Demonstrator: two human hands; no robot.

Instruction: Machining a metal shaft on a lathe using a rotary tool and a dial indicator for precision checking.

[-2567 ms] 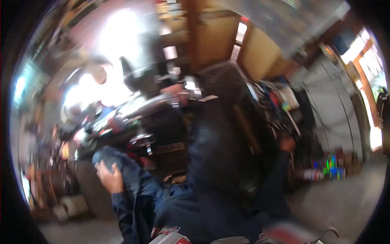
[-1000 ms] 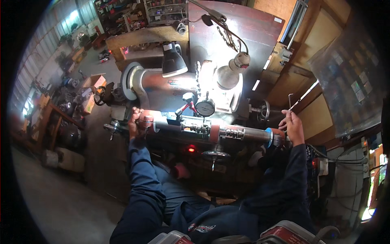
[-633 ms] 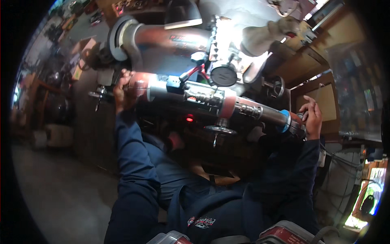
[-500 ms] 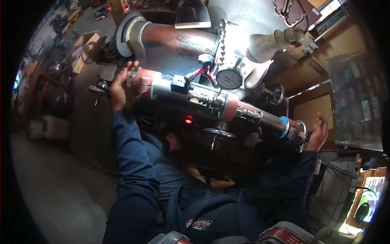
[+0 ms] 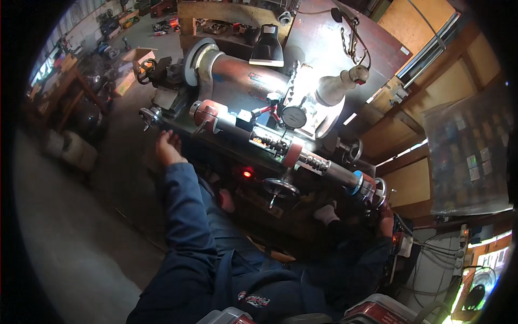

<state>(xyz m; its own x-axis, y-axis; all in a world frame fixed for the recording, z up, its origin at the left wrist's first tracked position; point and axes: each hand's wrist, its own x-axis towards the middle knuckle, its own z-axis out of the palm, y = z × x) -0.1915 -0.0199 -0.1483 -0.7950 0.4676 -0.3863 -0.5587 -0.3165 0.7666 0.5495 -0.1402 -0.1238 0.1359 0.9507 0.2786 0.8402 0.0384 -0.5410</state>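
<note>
A long machine with a steel bar bed lies slantwise before me. My left hand is off its near left side, fingers loosely stretched and nothing in them. Closest to that hand is a small chrome crank wheel; a red clamp collar with a lever sits farther up. At the bed's right end my right hand is in shadow just below a chrome handwheel. Its fingers are too dark to show whether they touch the rim. A round dial gauge on a jointed red arm stands over the bed's middle.
Behind the bed lies a large reddish cylinder with a grey flange. Another handwheel juts toward me at the middle, near a red light. A clear plastic sheet hangs at right, above loose cables.
My left hand has come away from the red collar and down toward me. My right hand has moved lower, under the end handwheel. The whole view has shifted.
</note>
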